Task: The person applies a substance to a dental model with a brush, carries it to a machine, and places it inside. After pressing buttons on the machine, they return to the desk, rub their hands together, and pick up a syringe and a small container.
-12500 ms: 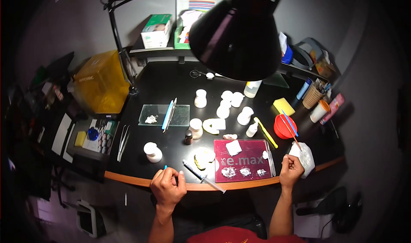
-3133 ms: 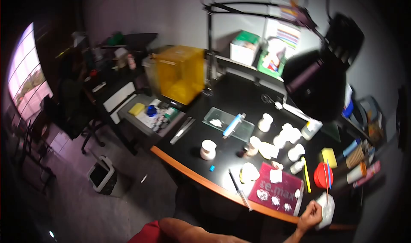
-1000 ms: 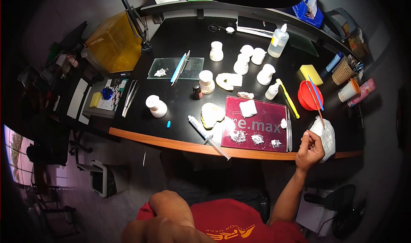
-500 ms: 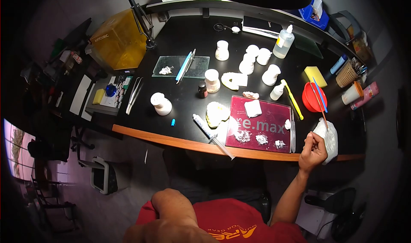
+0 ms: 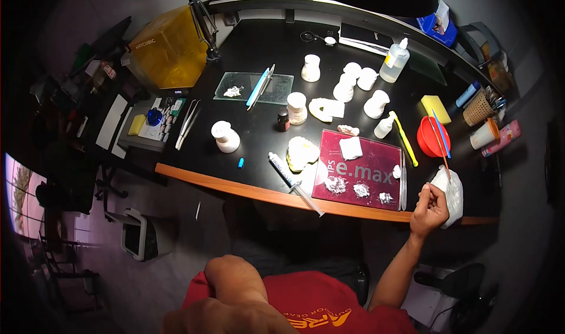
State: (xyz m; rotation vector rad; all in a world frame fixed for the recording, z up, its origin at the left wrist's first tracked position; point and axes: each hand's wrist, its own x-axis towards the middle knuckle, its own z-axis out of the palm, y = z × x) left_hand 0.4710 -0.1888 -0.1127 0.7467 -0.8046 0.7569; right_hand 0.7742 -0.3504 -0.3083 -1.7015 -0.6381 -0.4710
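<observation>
At the bench's right front edge, the right hand [image 5: 431, 209] is curled, fingers pinched around the lower end of a thin brush [image 5: 441, 154] whose handle slants up toward a red bowl [image 5: 434, 137]. The hand rests against a crumpled white tissue [image 5: 450, 187], so the brush tip seems to be at the tissue, though the tip itself is hidden.

The left hand [image 5: 220, 319] is down at the bottom of the view, off the bench and close to a red shirt [image 5: 318, 307]. It is blurred; I cannot tell whether it is spread or closed, and nothing shows in it.

Left of the right hand lies a maroon pad [image 5: 365, 172] printed "e.max". Three small heaps of white powder [image 5: 360, 190] sit along its near edge and a white square lies on its far part. Just beside the pad's left edge are a pale yellow dental cast [image 5: 302, 153] and a syringe [image 5: 294, 183] that overhangs the bench's wooden rim [image 5: 235, 187]. Farther back stand several white jars [image 5: 342, 91], a clear squeeze bottle [image 5: 393, 60] and a glass slab [image 5: 253, 88] with a blue tool across it.

Judging by this, the powders are set out and ready, the brush is at the tissue for wiping, and no material is being applied to the cast yet.
</observation>
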